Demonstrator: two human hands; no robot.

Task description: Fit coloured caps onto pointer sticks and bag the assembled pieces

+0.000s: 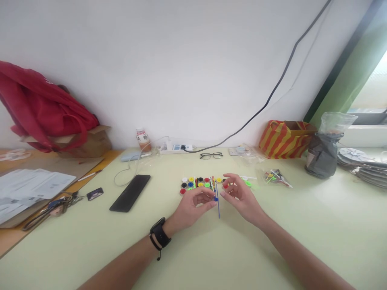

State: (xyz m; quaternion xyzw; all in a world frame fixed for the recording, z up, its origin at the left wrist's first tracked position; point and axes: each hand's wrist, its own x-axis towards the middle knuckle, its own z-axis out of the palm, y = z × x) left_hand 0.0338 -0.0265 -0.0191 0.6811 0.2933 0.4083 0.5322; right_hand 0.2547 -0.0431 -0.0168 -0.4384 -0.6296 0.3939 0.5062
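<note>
Going by the glasses (pixel 211 155) as landmark. My left hand (pixel 192 206) is pinching the blue stick (pixel 218 210) between thumb and fingers, on the near side of the glasses and a touch right of them. My right hand (pixel 242 199) is hovering nearer me and right of the glasses, fingers curling apart, that grip apparently holding nothing; whether its thumb is touching the stick, I can't tell.

Risks: I'm holding something thin with fingertips only, so the stick could be twisting or slipping if the right thumb is pushing it off-centre. Can't tell if its lower end is resting on the desk (pixel 193 257); if it isn't, a slip is meaning a drop.

The coloured discs (pixel 190 185) are sitting close together, nearer me than the glasses and spreading to both sides. My fingers are partly covering them, so a low knuckle could be nudging some out of line, and a knocked one could be rolling off. Loose sticks (pixel 249 178) are lying among and beside them; a brush could be scattering those too. The clear bag of parts (pixel 276 177), right of the glasses and nearer me, is lying well apart, so low risk.
</note>
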